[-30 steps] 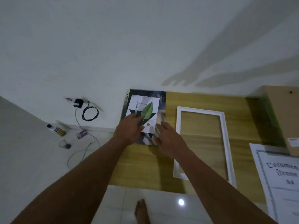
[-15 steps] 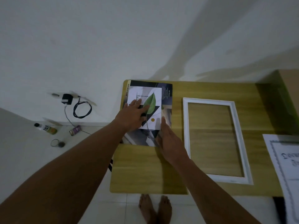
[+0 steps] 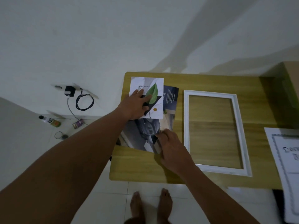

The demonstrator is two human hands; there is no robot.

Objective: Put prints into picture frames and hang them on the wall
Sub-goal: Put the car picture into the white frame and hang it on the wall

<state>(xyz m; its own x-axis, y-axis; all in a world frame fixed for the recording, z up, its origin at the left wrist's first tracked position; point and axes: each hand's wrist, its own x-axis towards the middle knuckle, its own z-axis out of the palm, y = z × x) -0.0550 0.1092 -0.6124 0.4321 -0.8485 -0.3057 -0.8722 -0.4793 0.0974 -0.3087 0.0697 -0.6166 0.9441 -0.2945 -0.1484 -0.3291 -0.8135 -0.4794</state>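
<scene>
Prints lie overlapped on the left part of a yellow wood-grain worktop (image 3: 137, 165), near the middle of the picture. Uppermost is a white leaf print (image 3: 154, 88) showing a green leaf, a black triangle and a small orange dot; it sits at the worktop's far left corner, its lower half covering a larger dark poster (image 3: 144, 135) that lies skewed beneath it, with its lower left corner reaching the worktop's left edge. The left hand (image 3: 135, 107) rests flat on the leaf print's left side; its grip is slack, fingers straight and spread, pressing the paper down and holding nothing. The right hand (image 3: 171, 146) is at the poster's lower right corner, where its grip closes on the sheet's edge with bent fingers; the thumb is hidden. Just right of the poster lies a white picture frame (image 3: 186, 126), flat and upright in the picture, the worktop's grain showing through its opening. Further right, at the picture's edge, a white certificate sheet (image 3: 281, 159) with an ornate border overhangs the near edge of the worktop. A brown cardboard box (image 3: 291, 75) stands at the upper right. At the left, a black charger (image 3: 69, 91) with a looped cable (image 3: 85, 102) sits against the white wall, and a small bottle (image 3: 48, 120) lies below it. Two bare feet (image 3: 165, 202) stand on the pale tiled floor at the bottom centre.
</scene>
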